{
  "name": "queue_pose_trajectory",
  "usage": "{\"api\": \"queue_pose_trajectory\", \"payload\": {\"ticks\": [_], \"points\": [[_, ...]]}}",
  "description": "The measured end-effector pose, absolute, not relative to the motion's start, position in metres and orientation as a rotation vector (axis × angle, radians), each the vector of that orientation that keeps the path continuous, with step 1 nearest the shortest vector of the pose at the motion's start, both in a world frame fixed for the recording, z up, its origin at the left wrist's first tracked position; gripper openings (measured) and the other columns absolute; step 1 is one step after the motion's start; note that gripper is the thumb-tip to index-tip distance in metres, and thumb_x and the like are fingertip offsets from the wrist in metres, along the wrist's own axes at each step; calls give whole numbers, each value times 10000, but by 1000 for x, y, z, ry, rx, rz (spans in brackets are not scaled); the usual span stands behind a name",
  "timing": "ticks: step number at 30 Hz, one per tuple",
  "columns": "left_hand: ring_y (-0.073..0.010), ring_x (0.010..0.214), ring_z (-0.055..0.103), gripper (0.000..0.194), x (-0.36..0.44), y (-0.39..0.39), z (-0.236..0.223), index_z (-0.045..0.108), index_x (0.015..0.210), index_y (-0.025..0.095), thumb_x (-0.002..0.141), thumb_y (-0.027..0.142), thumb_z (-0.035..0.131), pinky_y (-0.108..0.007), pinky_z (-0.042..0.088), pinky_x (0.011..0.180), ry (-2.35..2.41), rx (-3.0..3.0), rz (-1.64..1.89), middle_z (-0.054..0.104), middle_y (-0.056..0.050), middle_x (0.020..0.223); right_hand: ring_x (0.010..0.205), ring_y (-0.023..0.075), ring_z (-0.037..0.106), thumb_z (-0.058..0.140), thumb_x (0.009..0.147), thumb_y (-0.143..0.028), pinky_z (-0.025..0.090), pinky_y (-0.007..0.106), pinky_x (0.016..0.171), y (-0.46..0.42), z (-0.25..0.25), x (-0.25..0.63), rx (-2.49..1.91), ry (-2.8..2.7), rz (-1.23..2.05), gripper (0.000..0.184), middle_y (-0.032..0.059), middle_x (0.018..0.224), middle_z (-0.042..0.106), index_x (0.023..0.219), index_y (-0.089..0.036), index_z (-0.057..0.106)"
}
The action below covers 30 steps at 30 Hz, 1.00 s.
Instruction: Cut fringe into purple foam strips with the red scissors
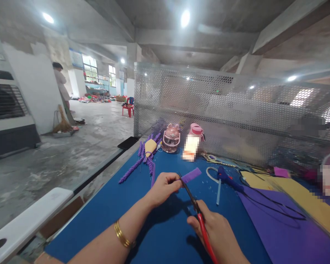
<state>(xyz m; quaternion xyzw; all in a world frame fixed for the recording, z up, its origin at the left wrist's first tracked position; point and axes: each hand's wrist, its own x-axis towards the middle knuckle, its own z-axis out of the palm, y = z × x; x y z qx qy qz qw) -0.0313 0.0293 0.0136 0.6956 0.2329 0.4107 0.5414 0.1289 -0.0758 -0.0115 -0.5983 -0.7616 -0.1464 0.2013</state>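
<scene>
Between the thumb and fingers of my left hand [166, 187] is one end of a purple strip [191, 175], whose other end sticks out to the right. My right hand [215, 225] grips scissors with red handles [205, 236]. Their dark blades [189, 192] point up and left, with the tips beside the strip near my left fingertips. I cannot tell whether the blades touch the strip. Beyond my left hand lies a bunch of purple braided stems [132, 170] with a yellow piece [150, 147] on it.
A blue glue gun [229, 179] with a glue stick [218, 192] and black cord lies right of my hands. Purple sheets [275, 223] and yellow sheets [316, 201] cover the right side. A pink cat-eared cup [171, 137] stands before the perforated metal screen [222, 106]. A person [61, 82] stands far left.
</scene>
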Motion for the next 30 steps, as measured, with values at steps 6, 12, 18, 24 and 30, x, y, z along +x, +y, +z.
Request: {"api": "queue_pose_trajectory", "payload": {"ticks": [6, 12, 18, 24, 30], "points": [[-71, 508, 359, 220, -33, 31, 14, 526, 571, 129, 726, 282, 557, -213, 255, 511, 500, 1560, 942, 458, 23, 532, 383, 206, 613, 171, 883, -624, 299, 252, 370, -77, -9, 128, -1677, -2133, -350, 559, -36, 416, 569, 903, -176, 504], [-61, 468, 326, 210, -33, 33, 12, 568, 596, 124, 723, 291, 569, -212, 212, 480, 461, 1487, 904, 438, 32, 496, 394, 211, 610, 162, 881, -628, 296, 253, 381, -77, -11, 129, -1706, -2151, -271, 567, -25, 438, 580, 931, -174, 498], [-67, 487, 375, 204, -31, 33, 12, 587, 594, 120, 700, 294, 590, -212, 245, 486, 487, 1513, 903, 494, 9, 537, 510, 236, 653, 412, 813, -623, 312, 236, 438, -79, -7, 124, -1816, -2160, -268, 452, 6, 559, 641, 950, -197, 478], [-65, 481, 372, 198, -31, 30, 14, 579, 577, 122, 699, 277, 582, -213, 255, 492, 500, 1513, 914, 481, 16, 515, 454, 231, 626, 330, 829, -651, 291, 240, 420, -78, -9, 125, -1784, -2161, -228, 492, -9, 497, 600, 928, -194, 482], [-62, 464, 353, 208, -32, 32, 10, 605, 636, 116, 723, 302, 572, -215, 216, 472, 478, 1499, 874, 459, 22, 494, 393, 185, 510, 137, 838, -685, 264, 234, 408, -78, -9, 129, -1738, -2088, 46, 634, -31, 460, 501, 945, -184, 509]]}}
